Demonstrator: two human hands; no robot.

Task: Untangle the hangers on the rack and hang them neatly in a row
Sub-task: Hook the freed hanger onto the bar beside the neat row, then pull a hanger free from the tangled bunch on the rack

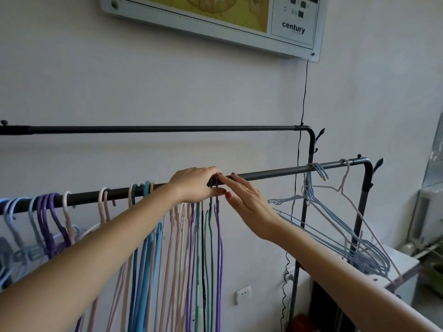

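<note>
A dark front rail (271, 174) of the clothes rack slopes up to the right. Several coloured hangers hang along it: pale blue and purple ones (48, 221) at the left, pink, blue, green and purple ones (203, 248) in the middle. My left hand (194, 185) curls over the rail and grips the hooks of the middle hangers. My right hand (247, 200) is just to its right, fingers straight, fingertips touching those hooks. A tangled bunch of light blue hangers (335, 226) with one pale pink hanger hangs at the rail's right end.
A second, higher black rail (155, 128) runs behind, bare. A framed poster (215, 17) hangs on the white wall, with a black cable (302, 111) dropping from it. A white cabinet top (402, 262) and plants stand at the right. A wall socket (243, 294) is low down.
</note>
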